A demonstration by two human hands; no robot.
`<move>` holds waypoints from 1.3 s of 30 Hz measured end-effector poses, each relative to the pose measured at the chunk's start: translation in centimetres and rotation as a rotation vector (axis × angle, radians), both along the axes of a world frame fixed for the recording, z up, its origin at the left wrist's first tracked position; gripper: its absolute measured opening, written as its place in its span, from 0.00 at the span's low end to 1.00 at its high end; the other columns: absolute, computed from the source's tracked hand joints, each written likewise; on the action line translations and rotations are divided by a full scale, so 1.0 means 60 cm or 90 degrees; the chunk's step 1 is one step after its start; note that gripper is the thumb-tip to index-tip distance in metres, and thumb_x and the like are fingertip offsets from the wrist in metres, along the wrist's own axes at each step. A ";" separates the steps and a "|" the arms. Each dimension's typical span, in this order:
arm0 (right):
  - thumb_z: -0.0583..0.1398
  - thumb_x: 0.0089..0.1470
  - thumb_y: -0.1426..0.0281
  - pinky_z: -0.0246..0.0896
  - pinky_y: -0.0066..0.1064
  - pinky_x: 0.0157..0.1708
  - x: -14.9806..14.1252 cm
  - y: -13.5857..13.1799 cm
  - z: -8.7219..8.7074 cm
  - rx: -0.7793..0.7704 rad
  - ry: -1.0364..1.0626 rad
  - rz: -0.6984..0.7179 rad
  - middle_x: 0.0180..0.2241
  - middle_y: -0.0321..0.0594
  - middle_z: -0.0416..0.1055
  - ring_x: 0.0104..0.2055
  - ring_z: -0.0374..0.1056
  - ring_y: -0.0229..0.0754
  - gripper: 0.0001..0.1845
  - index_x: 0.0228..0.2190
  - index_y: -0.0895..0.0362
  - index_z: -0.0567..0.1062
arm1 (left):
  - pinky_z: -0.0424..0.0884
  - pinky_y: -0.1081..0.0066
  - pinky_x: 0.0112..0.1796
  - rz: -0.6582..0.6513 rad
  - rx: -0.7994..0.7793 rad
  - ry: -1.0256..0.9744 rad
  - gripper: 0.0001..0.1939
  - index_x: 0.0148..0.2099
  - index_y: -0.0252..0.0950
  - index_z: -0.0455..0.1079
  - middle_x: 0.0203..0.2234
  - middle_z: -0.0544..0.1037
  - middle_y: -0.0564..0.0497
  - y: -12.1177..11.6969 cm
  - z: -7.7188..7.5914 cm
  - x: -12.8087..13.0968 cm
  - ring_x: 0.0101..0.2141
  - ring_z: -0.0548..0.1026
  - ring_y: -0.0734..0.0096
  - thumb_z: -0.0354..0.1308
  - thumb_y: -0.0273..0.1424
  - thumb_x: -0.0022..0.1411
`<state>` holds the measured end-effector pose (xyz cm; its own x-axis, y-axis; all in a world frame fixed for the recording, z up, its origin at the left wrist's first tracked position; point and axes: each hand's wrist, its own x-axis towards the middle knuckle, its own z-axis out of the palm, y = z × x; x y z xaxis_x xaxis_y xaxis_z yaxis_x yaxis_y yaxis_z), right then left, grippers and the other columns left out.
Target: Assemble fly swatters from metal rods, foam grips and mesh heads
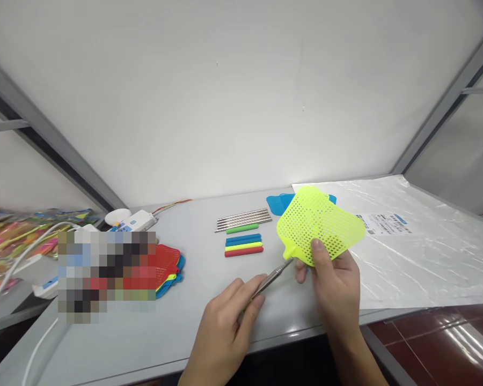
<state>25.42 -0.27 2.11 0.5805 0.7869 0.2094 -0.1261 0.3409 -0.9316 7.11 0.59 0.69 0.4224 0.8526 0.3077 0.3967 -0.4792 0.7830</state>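
A yellow fly swatter head point(301, 220), full of small holes, is pinched between the thumb and fingers of my right hand point(334, 279). My left hand point(233, 316) is closed around a metal telescopic rod point(272, 279), which points up and right. The rod's tip meets the narrow neck of the swatter head; whether it sits inside the neck I cannot tell. Behind the yellow head, blue swatter heads point(277, 205) lie partly covered. To the left are a row of metal rods point(243, 219), a green handle point(242, 229), two blue handles, a yellow one and a red handle point(243, 252).
Red, yellow and blue swatter heads point(169, 265) are stacked at left, beside a blurred patch. A power strip point(139, 222) with cables and a white round object point(118, 216) stand behind. White plastic packaging point(418, 268) covers the table's right side. Colourful bagged items point(24, 236) lie far left.
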 end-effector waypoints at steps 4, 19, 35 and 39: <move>0.60 0.59 0.62 0.64 0.31 0.27 0.003 -0.006 -0.011 0.016 0.013 -0.019 0.21 0.35 0.71 0.23 0.68 0.37 0.11 0.30 0.57 0.73 | 0.67 0.74 0.34 -0.023 0.027 0.078 0.19 0.59 0.48 0.69 0.31 0.74 0.51 -0.003 -0.003 -0.003 0.32 0.72 0.68 0.52 0.32 0.68; 0.62 0.57 0.61 0.61 0.31 0.21 0.009 -0.006 -0.020 0.047 0.070 -0.049 0.27 0.35 0.71 0.20 0.64 0.34 0.12 0.29 0.57 0.73 | 0.68 0.72 0.36 -0.027 0.004 0.171 0.19 0.62 0.49 0.64 0.33 0.74 0.52 0.000 -0.007 -0.006 0.34 0.73 0.70 0.46 0.37 0.72; 0.59 0.60 0.63 0.58 0.32 0.20 0.017 -0.028 -0.012 0.029 0.045 0.003 0.20 0.33 0.65 0.20 0.62 0.37 0.10 0.30 0.56 0.71 | 0.65 0.75 0.27 -0.014 0.160 0.175 0.18 0.61 0.45 0.64 0.28 0.69 0.54 -0.005 -0.013 -0.006 0.27 0.70 0.72 0.48 0.33 0.71; 0.58 0.61 0.64 0.58 0.32 0.20 0.011 -0.037 -0.006 0.036 0.046 0.023 0.19 0.32 0.64 0.20 0.61 0.37 0.10 0.30 0.55 0.71 | 0.64 0.75 0.25 0.026 0.240 0.201 0.18 0.61 0.44 0.65 0.25 0.67 0.54 -0.012 -0.017 -0.002 0.24 0.68 0.72 0.48 0.32 0.71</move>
